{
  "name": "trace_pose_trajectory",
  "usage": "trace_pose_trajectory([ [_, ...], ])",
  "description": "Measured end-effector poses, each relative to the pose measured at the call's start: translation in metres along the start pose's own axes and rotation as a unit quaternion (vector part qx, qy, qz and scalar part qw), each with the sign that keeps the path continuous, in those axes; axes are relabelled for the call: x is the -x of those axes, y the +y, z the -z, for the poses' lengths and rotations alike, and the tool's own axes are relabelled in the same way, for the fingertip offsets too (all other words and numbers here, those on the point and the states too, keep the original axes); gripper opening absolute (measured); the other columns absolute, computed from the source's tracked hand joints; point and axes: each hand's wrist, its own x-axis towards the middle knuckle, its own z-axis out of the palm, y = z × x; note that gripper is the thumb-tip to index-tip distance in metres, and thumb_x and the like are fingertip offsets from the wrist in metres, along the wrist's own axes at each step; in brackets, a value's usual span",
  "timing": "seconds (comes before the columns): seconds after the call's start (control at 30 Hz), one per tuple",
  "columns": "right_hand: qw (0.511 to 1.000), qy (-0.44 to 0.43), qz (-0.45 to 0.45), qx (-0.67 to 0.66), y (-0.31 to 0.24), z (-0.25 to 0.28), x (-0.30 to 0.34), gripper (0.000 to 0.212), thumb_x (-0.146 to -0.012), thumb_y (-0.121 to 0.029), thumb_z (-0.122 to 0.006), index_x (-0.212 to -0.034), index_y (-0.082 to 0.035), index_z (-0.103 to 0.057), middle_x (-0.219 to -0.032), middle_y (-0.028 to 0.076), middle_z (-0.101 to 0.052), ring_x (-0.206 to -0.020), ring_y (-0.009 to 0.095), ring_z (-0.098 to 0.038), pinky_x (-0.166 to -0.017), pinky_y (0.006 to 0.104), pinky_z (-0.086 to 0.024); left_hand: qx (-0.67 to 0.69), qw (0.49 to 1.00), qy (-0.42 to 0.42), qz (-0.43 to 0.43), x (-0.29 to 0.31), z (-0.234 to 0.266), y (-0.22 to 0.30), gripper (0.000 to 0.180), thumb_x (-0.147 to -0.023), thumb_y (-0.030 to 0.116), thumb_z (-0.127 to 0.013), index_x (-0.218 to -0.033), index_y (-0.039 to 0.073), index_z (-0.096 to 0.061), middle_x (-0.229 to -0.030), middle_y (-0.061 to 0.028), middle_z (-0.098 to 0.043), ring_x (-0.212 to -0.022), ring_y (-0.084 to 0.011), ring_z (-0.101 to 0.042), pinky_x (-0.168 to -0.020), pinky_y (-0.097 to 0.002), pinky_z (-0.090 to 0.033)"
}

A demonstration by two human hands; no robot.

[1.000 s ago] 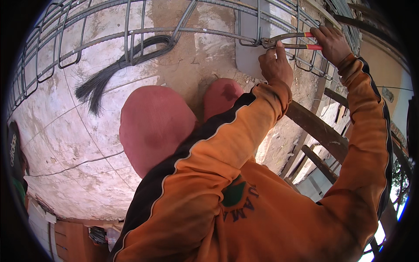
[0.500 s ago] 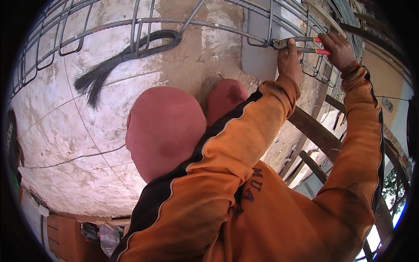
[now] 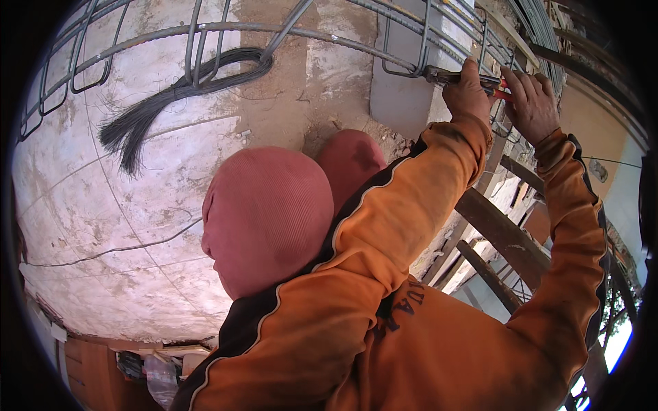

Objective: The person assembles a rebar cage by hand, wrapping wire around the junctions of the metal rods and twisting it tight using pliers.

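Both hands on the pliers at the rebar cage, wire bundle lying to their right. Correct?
Side's wrong: the head view shows the wire bundle lying to their left. Left hand and right hand are both on the pliers at the rebar cage.

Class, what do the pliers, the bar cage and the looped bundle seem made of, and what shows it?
Pliers: probably steel, by the dull, dark look; the bright red handles suggest plastic or rubber covers. Bar cage: likely steel, dull grey with a ridged look. Looped bundle: apparently dark, matt metal wire, since one end fans out into fine strands.
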Motion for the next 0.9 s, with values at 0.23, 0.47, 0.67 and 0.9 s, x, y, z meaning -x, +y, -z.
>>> trace_pose_trajectory([
  [0.23, 0.981, 0.166, -0.049, 0.087, -0.005, -0.004, -0.008, 0.059, -0.077, -0.013, -0.063, -0.134, -0.021, -0.051, -0.107, -0.001, -0.056, -0.099, 0.016, -0.056, -0.093, 0.0375, -0.038, 0.015, 1.000, -0.004, -0.008, 0.004, -0.012, -0.003, 0.056, -0.087, 0.058, -0.059, -0.096, 0.003, -0.054, -0.078, -0.0073, -0.057, -0.069, -0.0215, -0.060, -0.069, -0.0402, -0.053],
  [0.47, 0.998, 0.064, 0.006, 0.020, 0.007, 0.006, -0.017, 0.060, -0.075, -0.022, -0.065, -0.134, -0.021, -0.052, -0.106, 0.000, -0.057, -0.098, 0.019, -0.057, -0.089, 0.0355, -0.043, -0.036, 0.999, 0.024, 0.023, 0.011, -0.017, 0.008, 0.061, -0.086, 0.065, -0.054, -0.093, 0.004, -0.054, -0.073, -0.0060, -0.056, -0.066, -0.0187, -0.059, -0.065, -0.0377, -0.052],
  [0.67, 0.996, 0.060, -0.041, 0.043, -0.014, 0.036, -0.017, 0.054, -0.077, -0.020, -0.066, -0.130, -0.023, -0.054, -0.101, 0.002, -0.060, -0.091, 0.023, -0.060, -0.081, 0.0377, -0.047, -0.051, 0.998, 0.028, 0.016, 0.021, -0.017, 0.006, 0.052, -0.093, 0.054, -0.052, -0.101, 0.003, -0.054, -0.075, -0.0079, -0.057, -0.069, -0.0187, -0.060, -0.066, -0.0373, -0.054],
  [0.9, 0.988, -0.051, -0.023, -0.140, 0.021, -0.026, -0.021, 0.037, -0.083, -0.013, -0.062, -0.120, -0.015, -0.058, -0.090, 0.007, -0.061, -0.082, 0.030, -0.064, -0.073, 0.0404, -0.052, 0.005, 1.000, 0.006, 0.007, 0.001, -0.008, -0.007, 0.046, -0.097, 0.044, -0.050, -0.094, -0.002, -0.052, -0.083, -0.0113, -0.057, -0.073, -0.0221, -0.061, -0.065, -0.0370, -0.056],
])
